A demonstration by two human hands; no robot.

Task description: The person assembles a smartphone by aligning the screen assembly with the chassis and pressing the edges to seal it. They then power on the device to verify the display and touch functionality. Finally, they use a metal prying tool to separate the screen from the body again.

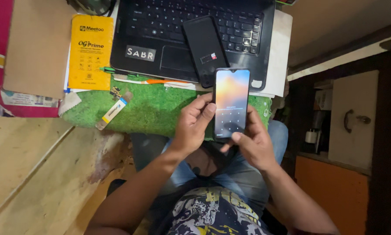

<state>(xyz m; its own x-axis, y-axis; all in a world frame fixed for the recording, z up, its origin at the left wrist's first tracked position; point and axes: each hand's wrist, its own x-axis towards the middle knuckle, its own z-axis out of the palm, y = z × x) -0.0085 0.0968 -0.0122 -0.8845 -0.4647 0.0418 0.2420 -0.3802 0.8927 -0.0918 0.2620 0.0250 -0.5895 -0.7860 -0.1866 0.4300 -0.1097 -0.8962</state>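
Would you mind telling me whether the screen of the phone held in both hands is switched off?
No, the phone held by the left hand and right hand shows a lit orange-and-blue screen.

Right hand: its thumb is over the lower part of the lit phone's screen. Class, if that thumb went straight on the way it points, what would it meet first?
The right hand thumb aims at the lit phone, so it would meet the screen's lower part first; it may be touching already, since depth is unclear. The left hand grips the phone's other edge.
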